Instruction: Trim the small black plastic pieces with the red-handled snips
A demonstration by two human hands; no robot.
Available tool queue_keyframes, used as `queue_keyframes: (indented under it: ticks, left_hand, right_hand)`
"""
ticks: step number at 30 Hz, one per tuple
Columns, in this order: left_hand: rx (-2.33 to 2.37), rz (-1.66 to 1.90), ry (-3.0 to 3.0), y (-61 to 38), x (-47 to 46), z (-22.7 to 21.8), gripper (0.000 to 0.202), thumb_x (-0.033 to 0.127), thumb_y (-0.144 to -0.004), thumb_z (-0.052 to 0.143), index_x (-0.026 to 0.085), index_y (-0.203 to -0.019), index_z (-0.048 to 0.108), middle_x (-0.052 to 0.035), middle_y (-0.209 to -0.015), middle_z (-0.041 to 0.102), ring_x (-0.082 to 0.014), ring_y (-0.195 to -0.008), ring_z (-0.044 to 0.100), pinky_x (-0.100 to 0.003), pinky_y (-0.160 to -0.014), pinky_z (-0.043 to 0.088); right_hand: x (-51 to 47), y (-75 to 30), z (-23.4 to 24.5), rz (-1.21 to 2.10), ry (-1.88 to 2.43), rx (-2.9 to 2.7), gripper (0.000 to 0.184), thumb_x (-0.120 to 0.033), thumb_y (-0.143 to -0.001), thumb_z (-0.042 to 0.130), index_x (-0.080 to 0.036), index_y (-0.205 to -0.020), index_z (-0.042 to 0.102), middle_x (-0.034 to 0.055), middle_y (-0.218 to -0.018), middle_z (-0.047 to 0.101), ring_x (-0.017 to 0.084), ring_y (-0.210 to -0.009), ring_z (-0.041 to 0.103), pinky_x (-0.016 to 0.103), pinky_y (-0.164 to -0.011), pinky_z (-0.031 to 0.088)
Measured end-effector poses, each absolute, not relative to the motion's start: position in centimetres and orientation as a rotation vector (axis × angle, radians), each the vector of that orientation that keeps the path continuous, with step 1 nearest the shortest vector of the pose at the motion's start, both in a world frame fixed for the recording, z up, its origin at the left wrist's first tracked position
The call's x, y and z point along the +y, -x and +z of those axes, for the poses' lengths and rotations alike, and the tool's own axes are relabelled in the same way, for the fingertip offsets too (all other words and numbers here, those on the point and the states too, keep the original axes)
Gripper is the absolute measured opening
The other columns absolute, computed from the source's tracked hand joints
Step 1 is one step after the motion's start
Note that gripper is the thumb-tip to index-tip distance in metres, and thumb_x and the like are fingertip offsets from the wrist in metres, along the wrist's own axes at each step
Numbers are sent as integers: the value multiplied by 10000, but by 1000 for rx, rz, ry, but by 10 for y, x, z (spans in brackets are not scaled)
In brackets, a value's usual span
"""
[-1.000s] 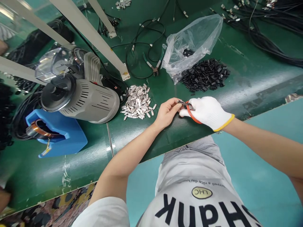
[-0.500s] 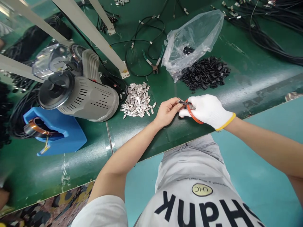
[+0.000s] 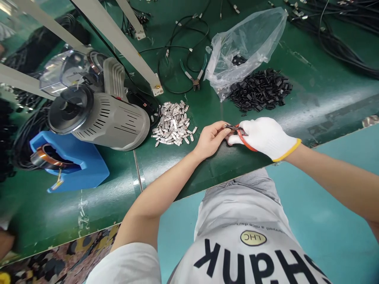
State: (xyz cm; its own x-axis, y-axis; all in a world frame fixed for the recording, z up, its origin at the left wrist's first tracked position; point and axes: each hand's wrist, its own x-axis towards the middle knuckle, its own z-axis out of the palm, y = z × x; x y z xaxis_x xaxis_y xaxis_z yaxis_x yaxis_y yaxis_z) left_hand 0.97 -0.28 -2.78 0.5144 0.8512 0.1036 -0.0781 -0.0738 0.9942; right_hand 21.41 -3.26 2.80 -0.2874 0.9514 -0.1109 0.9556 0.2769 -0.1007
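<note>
My right hand (image 3: pixel 262 136), in a white knit glove with a yellow cuff, is closed around red-handled pliers (image 3: pixel 244 141). The dark jaws of the pliers point left and meet the fingertips of my left hand (image 3: pixel 211 139). That bare hand pinches thumb against fingers at the jaws; whatever small piece it grips there is too hidden to name. Left of it lies a pile of small silver metal connector pieces (image 3: pixel 174 123). Beyond my gloved hand is a heap of small black plastic parts (image 3: pixel 262 90), partly under the mouth of a clear plastic bag (image 3: pixel 245 49).
Green-handled cutters (image 3: pixel 195 82) lie open near a looped black cable (image 3: pixel 161 71). A grey machine (image 3: pixel 115 122) and a blue tape holder (image 3: pixel 94 169) stand at left, by white metal posts (image 3: pixel 127 47). Black cable bundles (image 3: pixel 340 51) lie at far right.
The pliers and my gloved hand have shifted slightly to the right, and the pliers have turned a little. My left hand keeps its pinch at the jaws.
</note>
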Motion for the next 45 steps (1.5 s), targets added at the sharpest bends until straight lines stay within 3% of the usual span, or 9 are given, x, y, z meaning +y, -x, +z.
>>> queue_keyframes:
  ticks: [5,10,23,29,36,41,45]
  left_hand:
    - [667,790,-1485,-8,-2,-26,397,558,-958,643,169,-930,716,-36,-795,731,-155,-705,686,-281,-731,529]
    - [654,762,-1472,-8,-2,-26,405,565,-960,635,170,-916,709,-29,-764,721,-155,-679,683,-275,-691,520]
    - [760,869,-1466,-13,-7,-30,399,556,-939,668,164,-968,736,-42,-837,742,-155,-743,685,-282,-754,553]
    - [788,919,-1449,-15,-6,-30,356,521,-921,712,172,-993,725,-37,-874,741,-139,-776,690,-266,-761,558]
    - [744,966,-1257,-17,-6,-28,369,484,-872,787,160,-975,646,-21,-780,738,-129,-599,707,-277,-659,588]
    - [743,942,-1265,-17,-7,-30,340,462,-866,799,148,-918,679,-38,-791,762,-128,-631,721,-268,-676,599]
    - [741,937,-1249,-16,-7,-32,333,461,-864,801,150,-902,688,-44,-804,777,-141,-677,747,-271,-701,616]
  right_hand:
    - [-31,-217,44,-224,-1769,2470,631,-780,-900,462,-209,-891,730,98,-804,743,264,-760,685,329,-645,283]
    - [-29,-214,47,-251,-1734,2449,650,-789,-904,448,-201,-885,724,112,-798,744,268,-764,692,330,-648,293]
    - [-34,-211,46,-271,-1791,2356,703,-785,-931,420,-164,-900,747,168,-843,742,314,-824,705,356,-688,370]
    - [-38,-218,29,-116,-1904,2396,707,-790,-935,388,-181,-953,745,161,-858,751,322,-843,696,361,-672,324]
    - [-43,-224,31,-22,-1868,2425,709,-742,-966,360,-167,-1118,746,170,-909,761,306,-863,688,353,-706,276]
    - [-39,-222,41,-98,-1817,2427,664,-780,-921,438,-191,-978,738,130,-867,759,288,-816,682,346,-691,267]
    - [-36,-221,44,-45,-1700,2468,692,-804,-925,404,-181,-954,705,126,-842,743,272,-769,669,343,-679,234]
